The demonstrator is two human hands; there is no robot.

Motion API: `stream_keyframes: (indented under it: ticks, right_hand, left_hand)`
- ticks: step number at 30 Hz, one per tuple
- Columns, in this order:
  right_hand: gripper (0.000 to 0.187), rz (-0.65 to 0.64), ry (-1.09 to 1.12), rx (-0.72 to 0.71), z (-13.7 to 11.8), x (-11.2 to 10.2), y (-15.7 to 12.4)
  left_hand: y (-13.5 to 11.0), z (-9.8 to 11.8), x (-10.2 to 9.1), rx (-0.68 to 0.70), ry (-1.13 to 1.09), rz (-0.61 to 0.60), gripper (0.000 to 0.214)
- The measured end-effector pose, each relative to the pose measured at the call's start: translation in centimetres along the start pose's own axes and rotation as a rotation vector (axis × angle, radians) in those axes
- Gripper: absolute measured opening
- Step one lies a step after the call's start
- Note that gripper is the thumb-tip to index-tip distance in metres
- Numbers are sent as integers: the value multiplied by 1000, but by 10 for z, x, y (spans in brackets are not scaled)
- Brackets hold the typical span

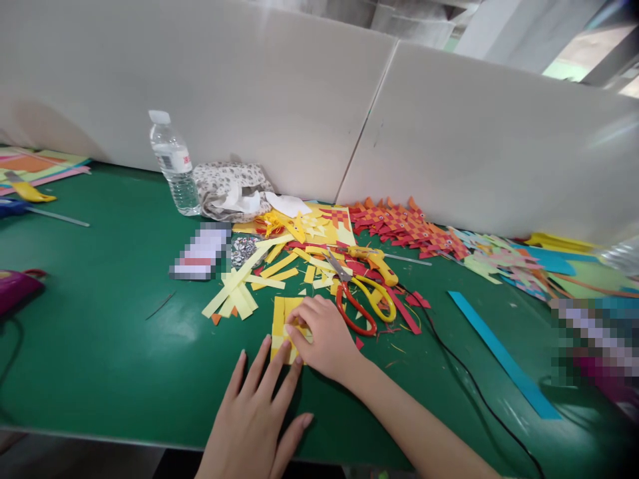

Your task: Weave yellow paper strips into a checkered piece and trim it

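- Head view, lower middle of the frame: the yellow paper piece (278,322) lies flat on the green table (114,359), partly hidden under both hands.
- The left hand (257,406) is open, fingers spread, fingertips resting on the paper's lower part and gripping nothing.
- The right hand (324,339) is curled over its right side, thumb near the fingers; whether they pinch a strip, I cannot tell.
- The paper is probably very light, thin and easily creased or torn; its visible left border looks the safest hold, with flat fingertips steadying the strips.
- Loose paper strips (244,279) crowd its upper side, and scissors (348,279) lie near the right hand.
- Room to slide seems best toward the lower left, short of the table's front edge; rightward, a black cord (440,339) crosses.
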State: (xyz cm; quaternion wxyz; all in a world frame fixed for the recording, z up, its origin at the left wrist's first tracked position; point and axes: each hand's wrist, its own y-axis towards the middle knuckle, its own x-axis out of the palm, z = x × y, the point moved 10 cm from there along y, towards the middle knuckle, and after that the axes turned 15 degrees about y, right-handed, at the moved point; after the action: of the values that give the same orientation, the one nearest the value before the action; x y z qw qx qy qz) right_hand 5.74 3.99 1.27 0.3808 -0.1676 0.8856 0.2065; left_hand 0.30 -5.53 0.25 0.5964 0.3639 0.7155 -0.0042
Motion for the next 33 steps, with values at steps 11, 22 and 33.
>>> stream_keyframes:
  ticks: [11, 22, 33]
  right_hand:
    - [17, -70, 1, -46, -22, 2, 15]
    - [20, -235, -133, 54, -28, 17, 31]
    - [19, -156, -57, 48, -23, 3, 31]
  left_hand:
    - [-2, 0, 4, -7, -11, -35, 51]
    - [-4, 1, 10, -9, -16, -86, 51]
    - [-4, -2, 5, -29, -41, -50, 53]
